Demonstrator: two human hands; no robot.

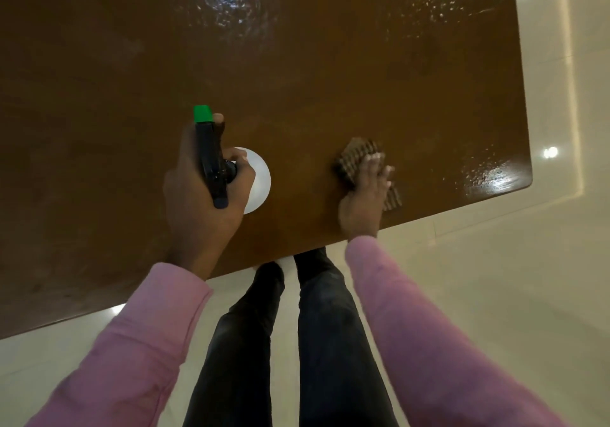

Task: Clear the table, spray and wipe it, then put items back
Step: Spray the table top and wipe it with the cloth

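A glossy brown table (330, 70) fills the upper part of the head view. My left hand (198, 192) grips a spray bottle (259, 179) with a white body, a black trigger head and a green nozzle tip, held over the near side of the table with the nozzle pointing away from me. My right hand (364, 195) lies flat on a brown checked cloth (355, 156), pressing it onto the table near the front edge. The hand is blurred. Wet droplets glisten on the far middle and the right part of the table.
The table's right edge and rounded front-right corner (525, 176) border a shiny cream tiled floor (495, 278). My legs in dark trousers (297, 344) stand right against the front edge.
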